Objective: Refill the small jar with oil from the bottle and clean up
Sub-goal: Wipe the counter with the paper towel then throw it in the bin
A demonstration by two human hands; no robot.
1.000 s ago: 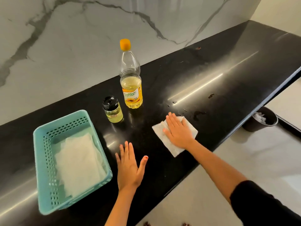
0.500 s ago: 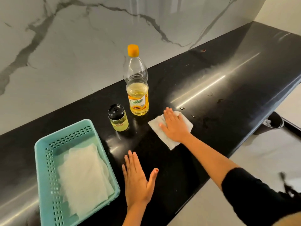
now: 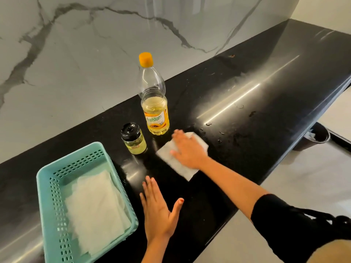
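Observation:
A clear oil bottle (image 3: 154,103) with an orange cap stands capped on the black counter (image 3: 247,88), about a third full. Just left of it stands the small jar (image 3: 133,138) with a black lid and yellow oil inside. My right hand (image 3: 187,150) lies flat on a white paper towel (image 3: 178,164), pressing it to the counter just right of the bottle's base. My left hand (image 3: 158,209) rests flat on the counter near the front edge, fingers straight, holding nothing. Small oil drops (image 3: 220,136) dot the counter to the right of the towel.
A teal plastic basket (image 3: 55,186) with white paper sheets (image 3: 95,211) inside sits at the front left. A marble wall (image 3: 95,54) backs the counter. A dark bin (image 3: 319,135) stands on the floor beyond the counter's right edge.
My right hand has slid the paper towel leftward across the counter, toward the bottle. My left hand has stayed flat in place. The view has shifted slightly.

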